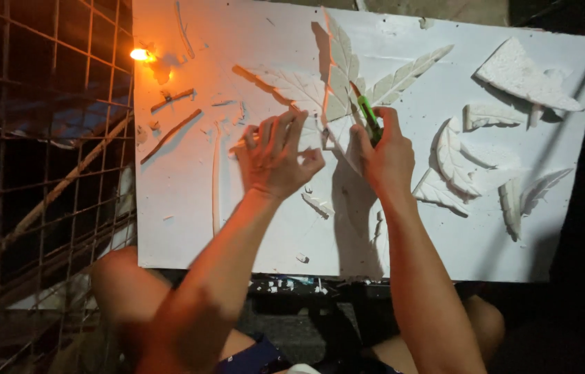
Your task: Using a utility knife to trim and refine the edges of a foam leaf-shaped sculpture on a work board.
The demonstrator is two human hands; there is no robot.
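One white board [189, 235]; one green-handled knife [369, 118]; two hands; one lit flame [140, 54]; one wire grid [43, 173].

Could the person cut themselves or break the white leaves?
Possibly. The right hand grips a green cutter close to the left hand, whose spread fingers press on the carved leaf; a slip might nick them. The thin leaf tips could snap under pressure. Dim light and hard shadows on the white board make the cutting line harder to see.

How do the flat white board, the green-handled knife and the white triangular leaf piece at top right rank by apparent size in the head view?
1. Flat white board
2. White triangular leaf piece
3. Green-handled knife, partly hidden by the right hand, so its full length is unsure.
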